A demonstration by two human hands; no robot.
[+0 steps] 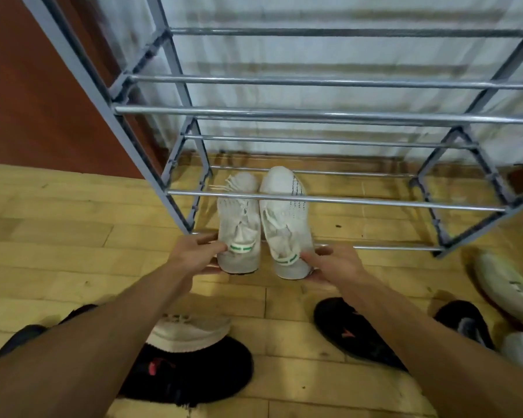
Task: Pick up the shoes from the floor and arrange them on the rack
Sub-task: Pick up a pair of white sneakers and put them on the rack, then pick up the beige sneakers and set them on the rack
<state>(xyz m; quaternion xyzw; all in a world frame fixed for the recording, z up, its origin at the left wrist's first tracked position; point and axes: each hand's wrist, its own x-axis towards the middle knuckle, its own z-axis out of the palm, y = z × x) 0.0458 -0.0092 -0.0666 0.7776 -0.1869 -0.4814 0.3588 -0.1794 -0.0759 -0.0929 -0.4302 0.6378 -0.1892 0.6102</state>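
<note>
Now at frame center, left hand (200, 251) grips heel of left white shoe (239, 224), right hand (332, 262) grips right white shoe (286, 224), both on bottom tier of rack (329, 200).

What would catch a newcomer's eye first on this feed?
A pair of white sneakers lies toes-in across the lowest rails of the grey metal rack, with the left hand and right hand each gripping a heel. Nearer the camera, black shoes and a beige shoe lie on the wooden floor.

Open rack (375, 203) space right of sneakers (284, 224)
</note>
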